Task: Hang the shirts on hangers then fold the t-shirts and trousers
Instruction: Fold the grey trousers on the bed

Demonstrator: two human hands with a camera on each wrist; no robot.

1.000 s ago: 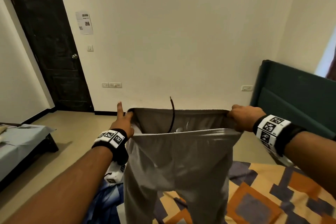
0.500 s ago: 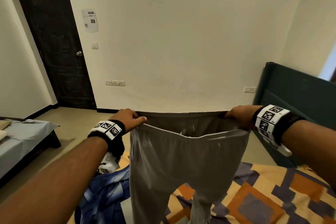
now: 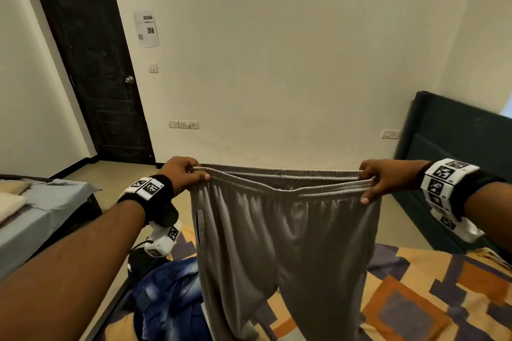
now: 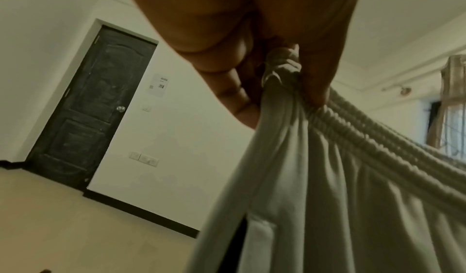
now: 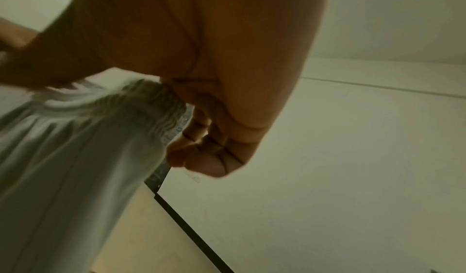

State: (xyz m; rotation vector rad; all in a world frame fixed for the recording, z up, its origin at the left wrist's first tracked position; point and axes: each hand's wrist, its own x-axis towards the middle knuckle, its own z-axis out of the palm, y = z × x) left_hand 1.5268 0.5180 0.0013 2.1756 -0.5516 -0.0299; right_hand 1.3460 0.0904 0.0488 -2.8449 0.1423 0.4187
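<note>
Trousers [image 3: 277,243]: soft, light, limp grey knit. Left hand [image 3: 181,174] and right hand [image 3: 381,180] each pinch the elastic waistband [image 3: 282,188] corners; best hold.

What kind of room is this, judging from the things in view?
Most likely a bedroom in a home. A bed with a patterned cover lies below the held trousers, a green headboard stands at its right, and a second bed is by the door.
</note>
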